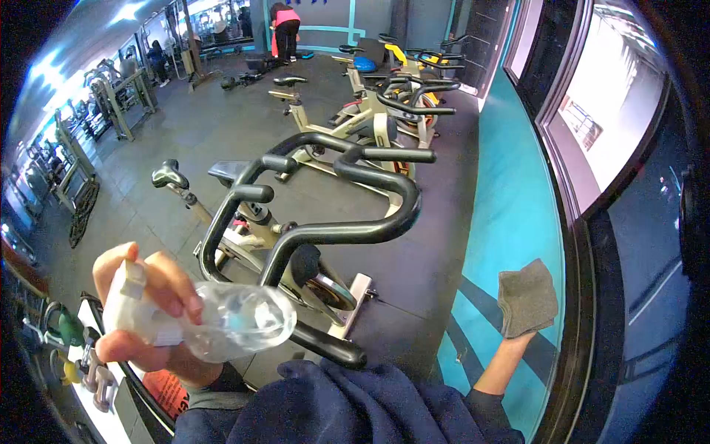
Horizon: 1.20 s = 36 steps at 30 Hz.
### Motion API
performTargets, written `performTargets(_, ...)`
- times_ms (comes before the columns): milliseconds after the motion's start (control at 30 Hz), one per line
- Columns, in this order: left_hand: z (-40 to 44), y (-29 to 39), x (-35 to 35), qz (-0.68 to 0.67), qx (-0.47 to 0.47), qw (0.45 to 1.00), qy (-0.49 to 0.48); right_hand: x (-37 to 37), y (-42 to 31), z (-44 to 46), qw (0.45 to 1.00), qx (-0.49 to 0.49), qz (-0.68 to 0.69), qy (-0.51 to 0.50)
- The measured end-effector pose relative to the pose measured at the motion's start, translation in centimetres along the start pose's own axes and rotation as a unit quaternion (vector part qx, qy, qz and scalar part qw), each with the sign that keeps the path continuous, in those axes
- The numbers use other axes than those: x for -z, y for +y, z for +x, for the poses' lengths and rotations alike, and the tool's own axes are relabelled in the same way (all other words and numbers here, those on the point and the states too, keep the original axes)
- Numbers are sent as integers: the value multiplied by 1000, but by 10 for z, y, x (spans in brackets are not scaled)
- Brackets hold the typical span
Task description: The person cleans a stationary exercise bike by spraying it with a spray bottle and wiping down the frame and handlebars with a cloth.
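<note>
Dark gym floor (185, 126) under a row of exercise bikes, with a teal wall (510, 177) on the right. Another person (285, 26) far back, in pink and black, well apart from the work. Black handlebars (340, 234) in the middle of the view, between the two hands, with one tube reaching down toward the dark top (325, 407).

Clear bottle (240, 318) with a white head, in front of the handlebars on the left side. Long axis running sideways across the view: head to the left, rounded base to the right, tipped slightly down. Base overlapping the lower tube in view; cannot tell contact from gap. Left hand (166, 285) nearer to the bottle, right hand (519, 346) well apart on the far side.

Left: closed around the white head, fingers above, thumb below. Right: at the folded gray-brown cloth (528, 300), in front of the teal wall. Wrist visible below the cloth, fingers hidden; cannot tell how far open or closed. Cannot tell whether touching the wall.
</note>
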<state>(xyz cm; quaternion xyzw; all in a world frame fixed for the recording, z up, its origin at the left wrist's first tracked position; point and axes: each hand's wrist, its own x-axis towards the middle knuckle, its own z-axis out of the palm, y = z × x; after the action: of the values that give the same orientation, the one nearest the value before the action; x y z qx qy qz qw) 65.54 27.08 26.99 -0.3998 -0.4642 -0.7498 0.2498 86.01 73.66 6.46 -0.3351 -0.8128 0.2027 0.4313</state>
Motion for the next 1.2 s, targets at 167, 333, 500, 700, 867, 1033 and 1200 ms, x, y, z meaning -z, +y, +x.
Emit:
performTargets(167, -8, -24, -48, -75, 139, 980, -122, -18, -11, -8, 869, -81, 489, -11)
performTargets(333, -24, -52, -76, -160, 339, 891, -256, -39, -51, 6, 737, -185, 648, -56)
performTargets(500, -39, -76, -96, -76, 368, 868, -324, -73, -96, 32, 985, 156, -18, -69)
performTargets(700, -62, -102, -111, -62, 314, 858, -401, -92, -171, 62, 966, 237, -3, -104)
performTargets(867, -65, -111, -113, -28, 337, 865, -370, -128, -191, 78, 945, 239, 156, -157)
performTargets(1033, -59, -116, -108, 38, 357, 852, -381, -173, -169, 80, 870, 222, 332, -289)
performTargets(1200, -63, -127, -104, 85, 333, 868, -359, -183, -151, 91, 871, 374, 169, -272)
